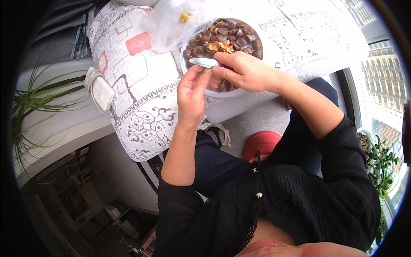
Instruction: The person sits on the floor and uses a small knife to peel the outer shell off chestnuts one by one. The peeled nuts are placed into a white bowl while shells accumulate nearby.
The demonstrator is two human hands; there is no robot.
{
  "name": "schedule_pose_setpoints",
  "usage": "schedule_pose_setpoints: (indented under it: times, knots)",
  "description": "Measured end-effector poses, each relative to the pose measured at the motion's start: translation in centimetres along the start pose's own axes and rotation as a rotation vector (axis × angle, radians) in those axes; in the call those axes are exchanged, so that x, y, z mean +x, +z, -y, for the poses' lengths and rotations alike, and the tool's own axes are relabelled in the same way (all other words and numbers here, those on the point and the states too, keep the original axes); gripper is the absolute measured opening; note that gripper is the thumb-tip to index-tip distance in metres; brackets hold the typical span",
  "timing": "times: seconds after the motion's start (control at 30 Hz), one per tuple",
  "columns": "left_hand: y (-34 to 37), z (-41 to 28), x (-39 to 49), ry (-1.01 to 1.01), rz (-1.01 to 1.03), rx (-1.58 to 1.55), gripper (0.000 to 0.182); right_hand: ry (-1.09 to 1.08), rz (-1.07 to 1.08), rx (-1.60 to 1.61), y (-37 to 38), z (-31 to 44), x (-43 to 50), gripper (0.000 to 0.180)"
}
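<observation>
Between the fingertips of my left hand (194, 96) is a small yellow chestnut kernel (208, 71), partly covered by my fingers. My right hand (245, 71) grips a small knife, its silver blade (202, 62) pointing left just above the kernel. The knife's handle is mostly hidden in my palm. Both hands are over the near side of a round, pale tray (227, 94). Brown chestnuts (241, 41) fill much of it, with a heap of opened tan shells (218, 46) in the middle.
A clear plastic bag (165, 27) lies beyond the tray, with yellow kernels (184, 17) inside. The patterned quilted cloth (141, 138) covers the table. A white power strip (100, 91) with coiled cord lies left, near a spiky plant (29, 102). Below is a red stool or tub (260, 143).
</observation>
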State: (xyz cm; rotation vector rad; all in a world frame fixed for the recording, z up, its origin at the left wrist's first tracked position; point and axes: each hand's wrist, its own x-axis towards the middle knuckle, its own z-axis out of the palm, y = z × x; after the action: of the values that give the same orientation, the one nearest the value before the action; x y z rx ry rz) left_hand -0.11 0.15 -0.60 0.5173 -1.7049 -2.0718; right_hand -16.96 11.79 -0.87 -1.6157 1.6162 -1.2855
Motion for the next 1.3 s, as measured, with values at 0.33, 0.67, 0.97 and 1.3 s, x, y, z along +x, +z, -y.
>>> schedule_pose_setpoints:
  times: [0.33,0.67,0.97,1.3]
  knots:
    - [0.2,-0.3,-0.1,0.046,-0.017,0.074,0.019,0.021,0.024,-0.028,0.1,0.3,0.1,0.033]
    - [0.5,-0.5,-0.2,0.088,-0.047,0.128,0.016,0.062,0.014,0.048,0.1,1.1,0.3,0.032]
    - [0.7,-0.6,0.1,0.084,-0.131,0.086,0.021,0.043,-0.100,0.006,-0.3,0.1,0.7,0.028]
    - [0.6,-0.2,0.1,0.082,-0.051,0.030,0.024,0.034,-0.035,-0.018,0.1,0.1,0.4,0.037]
